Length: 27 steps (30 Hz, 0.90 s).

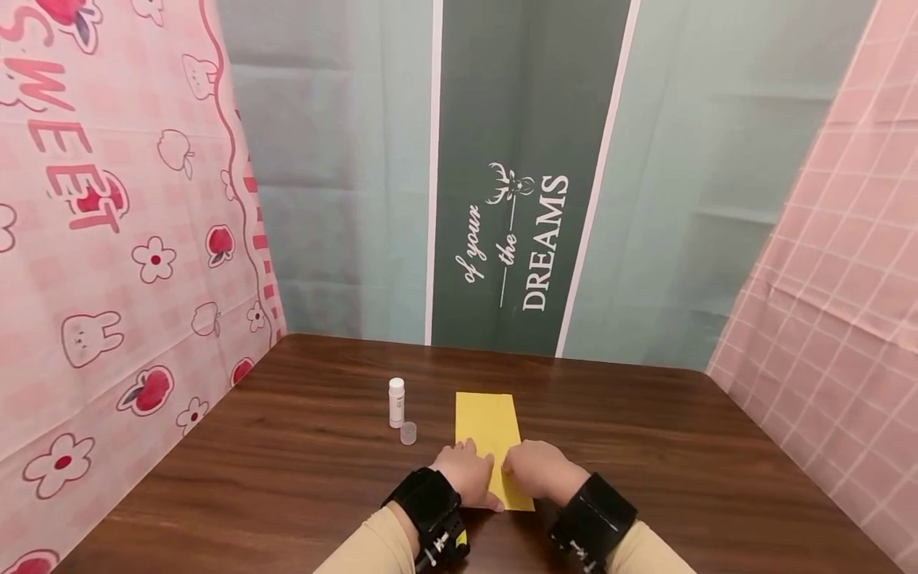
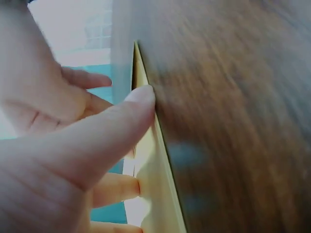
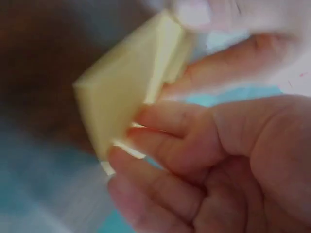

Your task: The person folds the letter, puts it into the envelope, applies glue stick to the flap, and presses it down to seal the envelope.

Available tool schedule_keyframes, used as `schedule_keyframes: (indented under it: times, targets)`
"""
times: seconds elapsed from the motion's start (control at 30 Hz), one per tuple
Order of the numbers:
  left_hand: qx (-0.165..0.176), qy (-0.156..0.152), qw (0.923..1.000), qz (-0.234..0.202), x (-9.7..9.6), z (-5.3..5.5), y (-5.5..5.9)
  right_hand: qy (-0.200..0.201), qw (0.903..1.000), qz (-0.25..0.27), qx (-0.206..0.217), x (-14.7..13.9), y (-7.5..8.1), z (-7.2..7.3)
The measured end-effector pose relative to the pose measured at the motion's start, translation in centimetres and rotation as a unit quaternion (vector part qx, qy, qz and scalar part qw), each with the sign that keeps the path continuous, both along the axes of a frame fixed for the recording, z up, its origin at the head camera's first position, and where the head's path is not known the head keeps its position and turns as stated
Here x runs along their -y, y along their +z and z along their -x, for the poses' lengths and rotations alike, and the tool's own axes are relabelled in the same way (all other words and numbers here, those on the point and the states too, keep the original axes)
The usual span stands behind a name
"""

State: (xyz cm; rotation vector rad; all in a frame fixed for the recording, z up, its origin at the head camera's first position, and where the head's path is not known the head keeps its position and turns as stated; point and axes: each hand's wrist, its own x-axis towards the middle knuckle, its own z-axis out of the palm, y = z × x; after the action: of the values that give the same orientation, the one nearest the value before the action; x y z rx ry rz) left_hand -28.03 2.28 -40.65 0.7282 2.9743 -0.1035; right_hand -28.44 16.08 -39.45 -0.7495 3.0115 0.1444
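Note:
A folded strip of yellow paper [image 1: 488, 418] lies lengthwise on the table, reaching away from me. My left hand [image 1: 466, 472] rests on its near left part, fingers spread. In the left wrist view, the left thumb [image 2: 116, 119] lies across the paper's edge [image 2: 153, 170], and other fingertips touch its face. On the right side of the strip, my right hand [image 1: 539, 469] presses with its fingertips. The right wrist view is blurred; there, the right hand's fingers [image 3: 160, 150] reach to the paper [image 3: 116, 92], slightly bent.
Left of the paper stands a white glue stick [image 1: 397, 402], upright, with a small translucent cap [image 1: 408, 433] beside it. The wooden table [image 1: 287, 446] is bounded by a green curtain [image 1: 344, 199] at the back and pink cloths [image 1: 846, 319] at both sides.

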Motion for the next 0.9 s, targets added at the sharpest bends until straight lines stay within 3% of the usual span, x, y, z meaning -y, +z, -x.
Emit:
schedule_keyframes:
  times: [0.2, 0.3, 0.37, 0.43, 0.5, 0.6, 0.67, 0.73, 0.8, 0.9]
  targets:
    - [0.02, -0.009, 0.9973, -0.07, 0.6, 0.1, -0.8, -0.036, 0.9992, 0.017, -0.001, 1.2, 0.3, 0.5]
    - [0.026, -0.012, 0.9947, -0.099, 1.1, 0.5, -0.6, -0.049, 0.9977, 0.047, -0.003, 0.9, 0.1, 0.4]
    - [0.009, -0.011, 0.9914, -0.13, 1.8, 0.9, -0.2, -0.046, 0.9962, 0.073, -0.011, 0.5, 0.0, 0.4]
    - [-0.035, 0.006, 0.9816, -0.187, 2.7, 1.6, 0.4, -0.037, 0.9941, 0.1, -0.021, 0.1, -0.2, 0.3]
    - [-0.11, 0.025, 0.9584, -0.262, 3.9, 2.5, 1.0, -0.027, 0.9926, 0.114, -0.031, -0.2, -0.3, 0.2]
    - [-0.22, 0.077, 0.9002, -0.367, 5.9, 3.9, 1.6, -0.026, 0.9923, 0.117, -0.032, -0.4, -0.5, 0.1]
    - [-0.25, 0.119, 0.865, -0.418, 7.2, 4.6, 1.7, -0.031, 0.9928, 0.111, -0.031, -0.4, -0.5, -0.1]
    - [-0.231, 0.164, 0.8424, -0.459, 8.5, 5.2, 1.6, -0.037, 0.9931, 0.107, -0.03, -0.4, -0.5, -0.2]
    - [-0.182, 0.196, 0.827, -0.495, 9.7, 5.6, 1.1, -0.042, 0.9925, 0.11, -0.031, -0.3, -0.5, -0.3]
    - [-0.114, 0.216, 0.816, -0.524, 11.0, 6.1, 0.4, -0.045, 0.9905, 0.126, -0.031, -0.4, -0.5, -0.2]
